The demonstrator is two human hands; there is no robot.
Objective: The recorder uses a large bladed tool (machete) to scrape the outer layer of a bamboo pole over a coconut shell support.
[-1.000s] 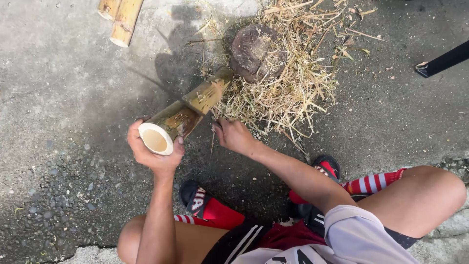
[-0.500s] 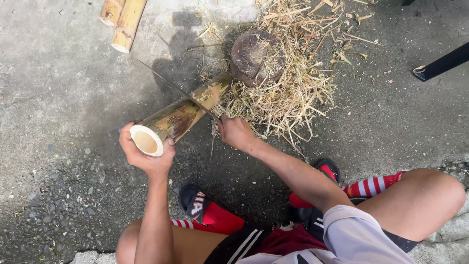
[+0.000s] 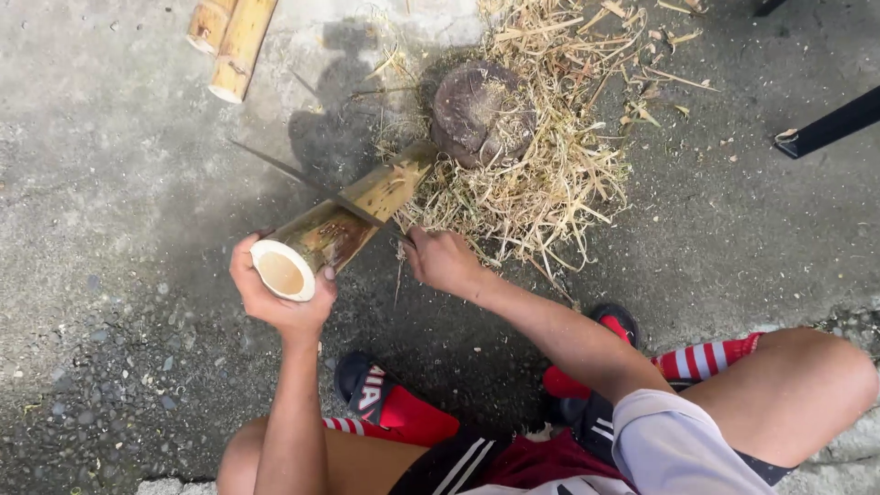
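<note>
1. Fingers of the left hand (image 3: pixel 275 298) curl round the near cut end of the bamboo (image 3: pixel 344 225), thumb on one side and the rest under it, so that the pale hollow end faces up toward the person.
2. Right hand (image 3: pixel 443 261) is closed on the handle of a long knife (image 3: pixel 307 181); its fingers are folded tight, and the thin dark blade runs away to the upper left across the top of the bamboo.
3. Bamboo lies slanted, its near end lifted in the left hand and its far end propped against a round dark block (image 3: pixel 481 112) (a stump or stone, I cannot tell which).
4. Blade rests on the green skin about midway along the piece, and a strip of paler wood shows above it, so I judge the step in hand to be shaving or splitting along the length.
5. Shavings (image 3: pixel 541 174) are heaped round the block, straw-coloured and loose.
6. Two more bamboo pieces (image 3: pixel 229 37) lie well apart at the top left on the concrete (image 3: pixel 101 211).
7. Carrying the cut on would, I think, call for a steady left grip and a blade kept clear of those curled fingers, which sit close to the knife's line.
</note>
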